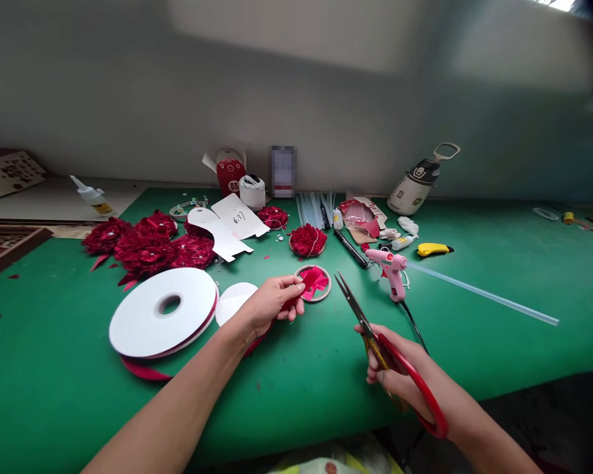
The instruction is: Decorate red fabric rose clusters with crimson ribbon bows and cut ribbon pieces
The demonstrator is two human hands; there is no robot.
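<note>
Between the fingertips of my left hand (277,303) is the end of a red ribbon (294,300), pinched above the green table. The ribbon runs back under my wrist, toward a large white spool (143,316) lying flat at the left. Just beyond my left fingers lies a round ring (329,289) with red ribbon pieces inside it. My right hand (400,362) grips red-handled scissors (356,306), their blades pointing up and away and slightly parted at the tips. Nothing lies between the blades.
A pink glue gun (391,268) with a long clear stick is right of the ring. Behind stand red ribbon flowers (145,247), a white card (240,217), a black marker (350,248), a yellow cutter (432,249) and a bottle (409,191). A white disc (233,301) adjoins the spool.
</note>
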